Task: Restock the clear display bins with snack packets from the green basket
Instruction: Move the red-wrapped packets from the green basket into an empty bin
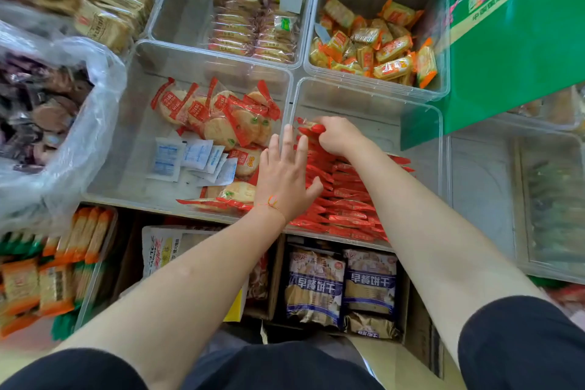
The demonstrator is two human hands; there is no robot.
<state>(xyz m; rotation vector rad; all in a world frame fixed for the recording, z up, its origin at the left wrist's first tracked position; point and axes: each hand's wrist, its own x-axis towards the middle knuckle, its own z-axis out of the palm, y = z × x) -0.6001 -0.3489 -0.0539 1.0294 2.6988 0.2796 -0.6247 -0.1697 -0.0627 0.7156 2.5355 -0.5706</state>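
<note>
Bin [421,123] w/ red packets [345,199]; right grip [340,136] holds some.

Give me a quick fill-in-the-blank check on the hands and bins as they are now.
1. The right hand grips a ____ packet over the near right bin.
2. The left hand has its fingers ____ and holds nothing.
3. The white sachets lie in the near ____ bin.
4. The far right bin holds packets with ____ ends.

Missing words: red; straight; left; orange
</note>
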